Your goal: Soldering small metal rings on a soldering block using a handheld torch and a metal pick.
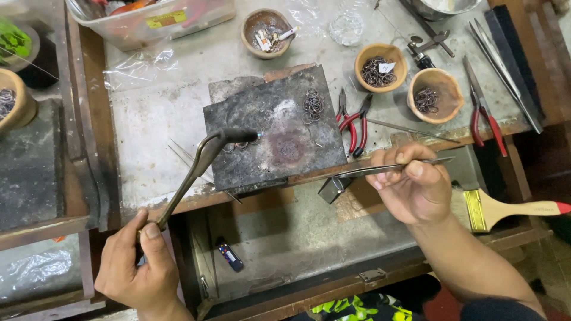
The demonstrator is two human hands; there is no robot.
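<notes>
On the desk point(160, 107) lies a dark charred soldering block point(273, 128), with small wire rings point(313, 106) on it. The left hand point(140, 267) has its grip closed around the handle of a bent blowtorch point(202, 160), whose nozzle points at rings point(241, 144) on the block. The right hand point(410, 184) pinches long tweezers point(380, 169), beside 2 red-handled pliers point(352, 122).

**Bare hands, dark sleeve edge**

Left hand point(138, 270), lower left of the frame: bare, no ring, watch or glove. Right hand point(410, 184), right of centre: equally bare, short nails, forearm uncovered down to a dark sleeve point(499, 310) at the bottom right corner.
</notes>
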